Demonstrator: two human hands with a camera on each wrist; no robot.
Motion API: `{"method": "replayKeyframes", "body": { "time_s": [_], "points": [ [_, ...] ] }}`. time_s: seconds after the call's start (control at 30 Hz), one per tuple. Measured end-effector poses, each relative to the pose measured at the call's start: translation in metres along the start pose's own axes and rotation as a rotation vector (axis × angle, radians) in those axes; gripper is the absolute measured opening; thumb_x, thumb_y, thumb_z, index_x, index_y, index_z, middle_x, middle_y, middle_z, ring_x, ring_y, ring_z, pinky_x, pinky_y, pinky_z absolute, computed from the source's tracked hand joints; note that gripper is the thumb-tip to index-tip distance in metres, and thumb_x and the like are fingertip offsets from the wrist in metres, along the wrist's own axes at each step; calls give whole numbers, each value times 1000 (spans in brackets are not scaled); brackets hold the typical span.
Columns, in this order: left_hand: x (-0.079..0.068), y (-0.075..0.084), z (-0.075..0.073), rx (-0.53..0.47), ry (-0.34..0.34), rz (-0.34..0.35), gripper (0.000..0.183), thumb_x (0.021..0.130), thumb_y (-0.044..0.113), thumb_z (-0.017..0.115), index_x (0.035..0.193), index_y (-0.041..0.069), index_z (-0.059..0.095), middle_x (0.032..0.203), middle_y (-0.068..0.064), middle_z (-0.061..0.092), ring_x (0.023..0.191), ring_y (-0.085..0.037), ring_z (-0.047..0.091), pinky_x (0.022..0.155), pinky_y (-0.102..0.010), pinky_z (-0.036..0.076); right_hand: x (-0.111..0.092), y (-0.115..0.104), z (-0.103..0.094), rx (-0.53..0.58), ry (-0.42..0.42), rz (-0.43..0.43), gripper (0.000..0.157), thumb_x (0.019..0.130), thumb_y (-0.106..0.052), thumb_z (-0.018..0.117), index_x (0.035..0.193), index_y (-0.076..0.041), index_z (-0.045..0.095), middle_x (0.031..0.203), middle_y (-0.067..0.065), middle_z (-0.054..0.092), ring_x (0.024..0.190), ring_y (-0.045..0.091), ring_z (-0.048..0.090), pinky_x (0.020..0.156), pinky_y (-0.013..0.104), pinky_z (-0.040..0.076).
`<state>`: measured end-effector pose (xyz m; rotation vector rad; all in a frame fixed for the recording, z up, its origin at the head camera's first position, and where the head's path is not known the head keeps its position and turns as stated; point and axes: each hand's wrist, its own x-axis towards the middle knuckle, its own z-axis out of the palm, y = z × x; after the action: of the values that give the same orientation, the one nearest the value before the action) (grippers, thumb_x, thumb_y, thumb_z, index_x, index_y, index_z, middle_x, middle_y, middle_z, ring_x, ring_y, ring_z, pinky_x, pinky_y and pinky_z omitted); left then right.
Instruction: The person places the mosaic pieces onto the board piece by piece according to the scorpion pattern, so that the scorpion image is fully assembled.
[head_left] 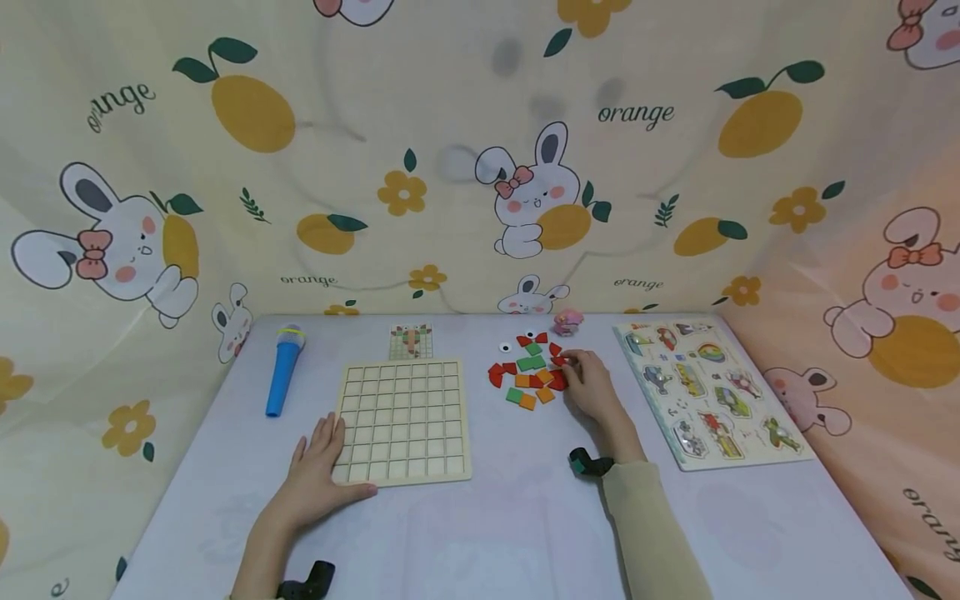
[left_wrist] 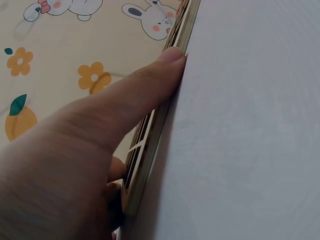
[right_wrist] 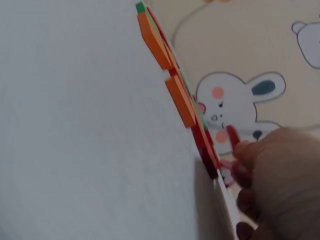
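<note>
A pale wooden grid board (head_left: 467, 433) lies left of the table's middle. My left hand (head_left: 318, 471) rests at its lower left corner, fingers stretched along the left side and thumb along the front edge. The left wrist view shows the thumb (left_wrist: 145, 87) lying on the board's rim (left_wrist: 150, 165). At the right edge of a loose group of pieces is my right hand (head_left: 595, 387). It pinches a small red piece (right_wrist: 233, 136) between its fingertips, mostly covered by them. Around it lie several red pieces, green pieces (head_left: 532, 363) and orange pieces (head_left: 527, 402).
Behind the board lies a small pattern card (head_left: 411, 342). A blue toy microphone (head_left: 283, 375) is at the far left. At right lies an animal puzzle board (head_left: 678, 446). A pink figurine (head_left: 567, 322) and googly eyes (head_left: 505, 347) are near the back edge.
</note>
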<state>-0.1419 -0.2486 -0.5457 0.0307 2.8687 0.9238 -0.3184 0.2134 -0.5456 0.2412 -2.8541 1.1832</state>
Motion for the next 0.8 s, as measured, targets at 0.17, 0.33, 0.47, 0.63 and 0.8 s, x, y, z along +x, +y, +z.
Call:
{"method": "replayKeyframes", "body": {
  "time_s": [0.17,0.33,0.47,0.63,0.8],
  "points": [
    [0,-1,0,6,11,8,141,70,68,89,164,-10,18,174,-31,4,162,-50,0,126,-69,-5,-2,-28,10,30,-81,-74,31,110,-13,55,139,0,59,118,15,59,102,28,53,89,39,49],
    [-1,-1,1,-4,-10,16,141,71,68,89,164,-10,17,174,-31,3,161,-51,-1,126,-70,-6,-7,-56,31,8,-185,-148,31,109,-11,58,138,-2,61,120,11,62,106,26,55,96,42,53],
    [-1,-1,2,10,-16,12,142,71,68,89,165,-9,16,174,-30,3,161,-51,-2,126,-70,-6,-4,-75,51,-5,-212,-188,28,108,-11,61,135,-5,63,121,9,64,107,24,58,100,43,55],
    [0,-3,3,28,-15,5,142,71,70,87,165,-8,15,175,-30,3,162,-50,-2,126,-69,-5,7,-93,73,-55,-250,-246,26,108,-11,61,134,-6,65,118,8,64,102,21,57,94,39,55],
    [-1,-2,3,47,-9,0,142,72,71,86,166,-8,15,175,-29,3,162,-49,-1,127,-69,-5,18,-107,90,-88,-317,-271,27,109,-15,59,135,-9,65,121,6,63,100,19,54,88,34,51]
  ]
}}
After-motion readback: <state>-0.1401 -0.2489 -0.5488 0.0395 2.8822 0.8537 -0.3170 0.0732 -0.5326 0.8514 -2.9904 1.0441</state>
